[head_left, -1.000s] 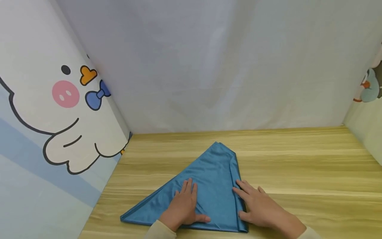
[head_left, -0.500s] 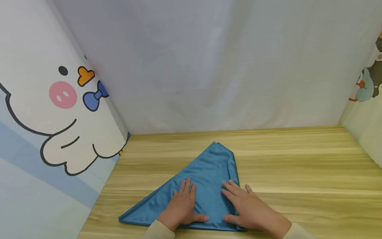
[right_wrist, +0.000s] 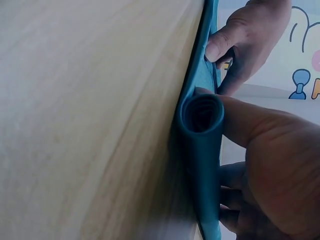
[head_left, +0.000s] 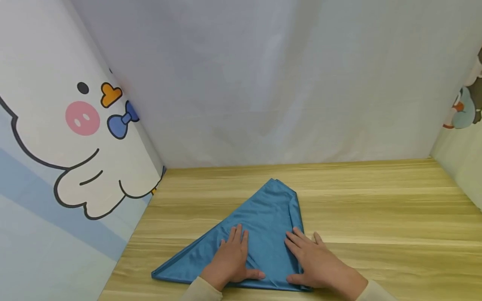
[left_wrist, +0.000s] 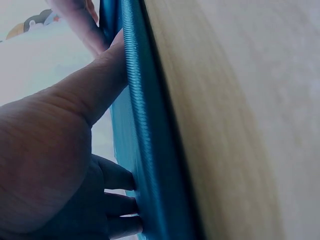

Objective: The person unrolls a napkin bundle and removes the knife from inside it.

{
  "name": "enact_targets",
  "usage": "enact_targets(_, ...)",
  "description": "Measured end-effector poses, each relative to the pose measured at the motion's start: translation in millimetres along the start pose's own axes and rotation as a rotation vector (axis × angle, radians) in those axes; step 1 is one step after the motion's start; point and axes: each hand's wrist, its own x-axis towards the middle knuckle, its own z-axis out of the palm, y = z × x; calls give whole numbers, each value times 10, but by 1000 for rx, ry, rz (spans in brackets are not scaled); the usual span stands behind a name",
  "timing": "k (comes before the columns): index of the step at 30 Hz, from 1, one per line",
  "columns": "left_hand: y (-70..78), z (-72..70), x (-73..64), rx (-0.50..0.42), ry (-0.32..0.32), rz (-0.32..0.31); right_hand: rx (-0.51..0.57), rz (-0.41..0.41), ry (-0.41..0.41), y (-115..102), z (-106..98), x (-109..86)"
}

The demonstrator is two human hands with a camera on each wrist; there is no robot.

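A blue cloth (head_left: 263,217), folded into a triangle, lies on the wooden table (head_left: 376,209). My left hand (head_left: 235,255) rests flat on its lower middle, fingers straight and thumb spread to the right. My right hand (head_left: 308,259) presses flat on the cloth's right side, over the doubled edge. The left wrist view shows the left hand (left_wrist: 75,150) pressed against the cloth (left_wrist: 145,150). In the right wrist view the cloth's edge (right_wrist: 202,150) curls into a loose roll beside the thumb of the right hand (right_wrist: 260,165), with the left hand (right_wrist: 250,35) beyond it.
A white fabric backdrop (head_left: 263,83) closes off the back of the table. A cartoon panel (head_left: 75,125) stands on the left and another panel (head_left: 463,125) on the right. Bare wood (head_left: 395,251) stretches right of the cloth.
My right hand has slid left from the cloth's right edge onto the cloth, pushing that edge slightly inward. The left hand has stayed in place.
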Motion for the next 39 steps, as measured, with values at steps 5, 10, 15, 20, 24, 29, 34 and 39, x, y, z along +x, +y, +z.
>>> enact_targets(5,-3,-1,7,-1,-5,-3,-4,21,8,-1,-8,-21)
enact_targets(10,-3,-4,4,-5,-1,-1,-14,33,15,11,-5,-31)
enact_targets(15,-10,8,8,-2,3,4,-14,48,19,27,0,-52)
enact_targets(20,-12,3,9,-3,7,2,-1,62,26,39,-16,-68)
enact_targets(24,-13,-5,6,-9,4,-2,5,59,35,50,-28,-79)
enact_targets(29,-19,6,12,-10,2,-1,22,67,30,76,-33,-92)
enact_targets(34,-21,13,14,-7,-1,-4,29,77,19,100,-32,-93)
enact_targets(39,-20,10,7,-5,-7,-8,52,92,16,109,-56,-115)
